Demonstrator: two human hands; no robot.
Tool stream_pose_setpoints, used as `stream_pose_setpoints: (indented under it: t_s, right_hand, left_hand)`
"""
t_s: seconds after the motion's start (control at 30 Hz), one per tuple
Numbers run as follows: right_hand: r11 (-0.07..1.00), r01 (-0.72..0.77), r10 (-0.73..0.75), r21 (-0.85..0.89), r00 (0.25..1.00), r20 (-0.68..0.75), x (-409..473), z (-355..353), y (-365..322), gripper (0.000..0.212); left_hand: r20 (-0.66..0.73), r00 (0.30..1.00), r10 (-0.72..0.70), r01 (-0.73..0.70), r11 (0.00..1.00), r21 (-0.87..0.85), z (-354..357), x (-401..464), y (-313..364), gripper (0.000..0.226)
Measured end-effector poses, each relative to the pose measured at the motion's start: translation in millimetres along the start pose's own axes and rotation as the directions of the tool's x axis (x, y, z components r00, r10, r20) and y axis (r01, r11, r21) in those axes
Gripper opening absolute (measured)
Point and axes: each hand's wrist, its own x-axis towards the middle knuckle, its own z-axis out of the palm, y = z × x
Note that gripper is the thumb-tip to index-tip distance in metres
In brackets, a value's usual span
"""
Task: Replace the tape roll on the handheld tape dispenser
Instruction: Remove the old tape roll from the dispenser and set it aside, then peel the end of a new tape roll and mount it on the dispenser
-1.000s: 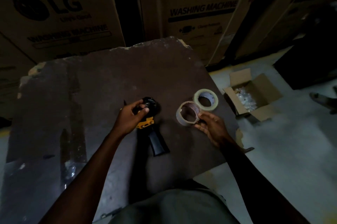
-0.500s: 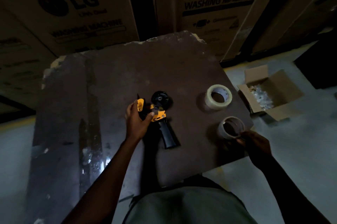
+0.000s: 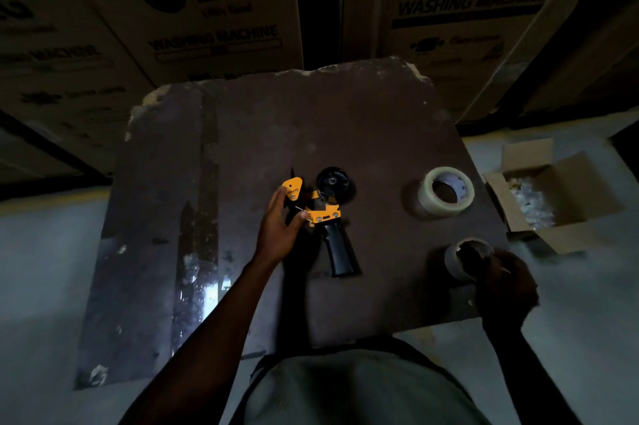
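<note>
A yellow and black tape dispenser [image 3: 326,213] lies on the dark table [image 3: 242,155], its black hub bare and its handle pointing toward me. My left hand [image 3: 280,227] grips its yellow front end, thumb on the frame. A full roll of clear tape [image 3: 446,196] stands on the table to the right. Near the table's right front edge, my right hand [image 3: 505,286] holds a nearly empty tape core [image 3: 460,258], fingers curled round its near side.
A small open cardboard box [image 3: 553,217] with white bits inside sits on the floor right of the table. Large washing machine cartons [image 3: 207,9] stand stacked behind the table. My lap [image 3: 352,386] fills the bottom middle of the view.
My right hand has carried the empty core from beside the full roll back to the table's right front edge. My left hand has shifted on the dispenser, uncovering the bare hub.
</note>
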Motion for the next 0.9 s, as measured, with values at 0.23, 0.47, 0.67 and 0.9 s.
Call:
stream_pose_setpoints:
  t_s: [0.23, 0.47, 0.67, 0.9]
  right_hand:
    - [0.97, -0.011, -0.139, 0.242, 0.794, 0.592, -69, 85, -83, 0.021]
    - [0.998, 0.063, -0.045, 0.011, 0.565, 0.824, -63, 153, -111, 0.046]
    - [0.926, -0.374, 0.114, 0.048, 0.398, 0.91, -72, 162, -129, 0.024]
    - [0.851, -0.521, 0.211, -0.075, 0.206, 0.956, -71, 168, -135, 0.017]
  left_hand:
    - [0.016, 1.0, 0.0, 0.001, 0.999, -0.05, -3, 0, -3, 0.073]
    - [0.064, 0.997, 0.032, -0.021, 0.988, -0.156, -8, 0, 2, 0.06]
    - [0.081, 0.997, 0.012, 0.004, 0.981, -0.195, -10, 3, -6, 0.062]
    - [0.078, 0.995, -0.055, 0.07, 0.976, -0.208, -11, 2, -6, 0.058]
